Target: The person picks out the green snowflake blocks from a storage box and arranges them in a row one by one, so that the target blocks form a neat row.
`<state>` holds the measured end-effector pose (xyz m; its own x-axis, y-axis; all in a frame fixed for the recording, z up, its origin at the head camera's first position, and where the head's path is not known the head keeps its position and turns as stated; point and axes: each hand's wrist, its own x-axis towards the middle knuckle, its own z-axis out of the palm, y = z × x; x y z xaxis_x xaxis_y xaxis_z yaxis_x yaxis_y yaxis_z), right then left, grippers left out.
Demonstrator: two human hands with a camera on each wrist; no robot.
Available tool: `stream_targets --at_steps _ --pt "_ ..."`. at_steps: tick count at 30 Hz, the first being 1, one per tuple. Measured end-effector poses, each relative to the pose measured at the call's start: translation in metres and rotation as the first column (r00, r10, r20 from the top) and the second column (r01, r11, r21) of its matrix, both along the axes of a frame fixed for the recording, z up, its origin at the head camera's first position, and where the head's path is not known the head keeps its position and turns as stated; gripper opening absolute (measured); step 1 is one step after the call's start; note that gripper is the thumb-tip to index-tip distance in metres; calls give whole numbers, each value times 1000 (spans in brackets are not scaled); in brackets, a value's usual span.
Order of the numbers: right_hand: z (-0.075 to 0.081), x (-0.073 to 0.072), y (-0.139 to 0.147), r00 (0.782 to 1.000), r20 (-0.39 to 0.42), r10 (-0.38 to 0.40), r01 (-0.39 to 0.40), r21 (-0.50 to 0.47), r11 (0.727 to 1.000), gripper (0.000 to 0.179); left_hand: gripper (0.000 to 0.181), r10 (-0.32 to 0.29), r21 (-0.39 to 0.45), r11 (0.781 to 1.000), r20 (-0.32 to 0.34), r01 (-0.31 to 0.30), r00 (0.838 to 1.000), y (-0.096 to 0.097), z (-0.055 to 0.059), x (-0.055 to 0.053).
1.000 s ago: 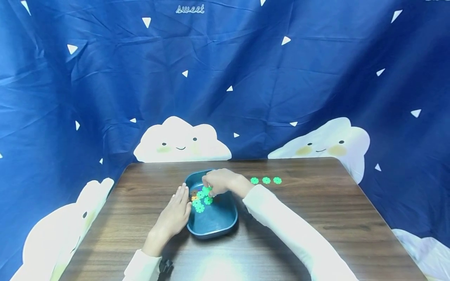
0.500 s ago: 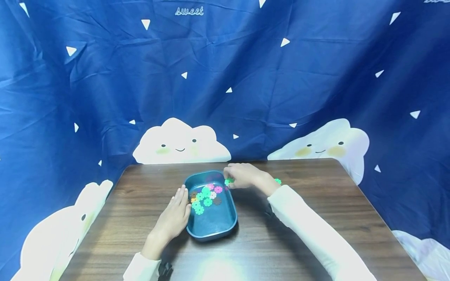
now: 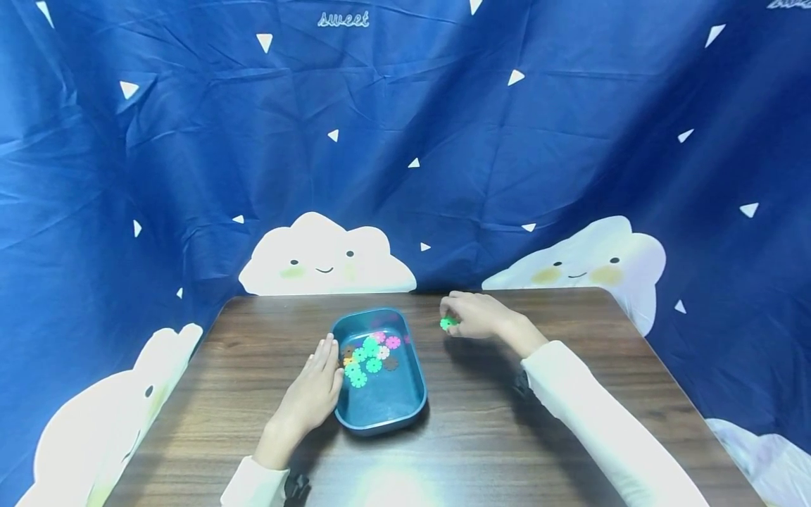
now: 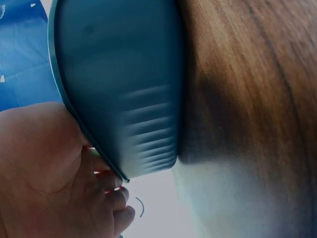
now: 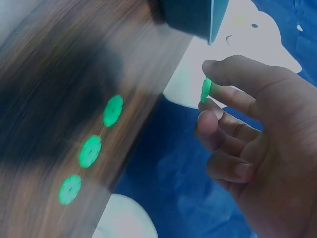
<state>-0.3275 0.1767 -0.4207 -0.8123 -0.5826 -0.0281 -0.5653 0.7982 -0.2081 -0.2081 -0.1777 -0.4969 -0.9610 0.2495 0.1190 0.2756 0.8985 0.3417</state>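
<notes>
My right hand [image 3: 478,315] pinches a green snowflake-shaped disc [image 3: 446,323] above the table, to the right of a teal bin [image 3: 380,412]. Seen from the right wrist, thumb and fingers hold this disc [image 5: 205,90] by its edges. Three similar green discs [image 5: 90,151] lie in a row on the wood below; in the head view the right hand and arm hide them. My left hand [image 3: 310,386] rests with straight fingers along the bin's left rim. The left wrist view has that hand [image 4: 44,168] against the bin's outer wall [image 4: 119,74].
Inside the bin lie several green discs [image 3: 358,379], pink discs [image 3: 393,342], a brown one [image 3: 391,363] and an orange one [image 3: 349,361]. The brown wooden table [image 3: 538,422] ends at a blue curtain [image 3: 380,105] printed with clouds.
My right hand has come up out of the bin with a green disc and moved right, over the table beyond the bin's rim. The left hand has stayed at the bin.
</notes>
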Motion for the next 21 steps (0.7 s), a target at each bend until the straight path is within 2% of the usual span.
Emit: stream_targets --at_steps 15,21 --pt "-11 1 59 995 -23 -97 96 -43 994 24 61 -4 12 1000 -7 4 1000 -1 -1 0" --pt "-21 1 83 989 -15 -145 143 -66 987 23 61 -1 11 1000 5 1 1000 -1 0 1"
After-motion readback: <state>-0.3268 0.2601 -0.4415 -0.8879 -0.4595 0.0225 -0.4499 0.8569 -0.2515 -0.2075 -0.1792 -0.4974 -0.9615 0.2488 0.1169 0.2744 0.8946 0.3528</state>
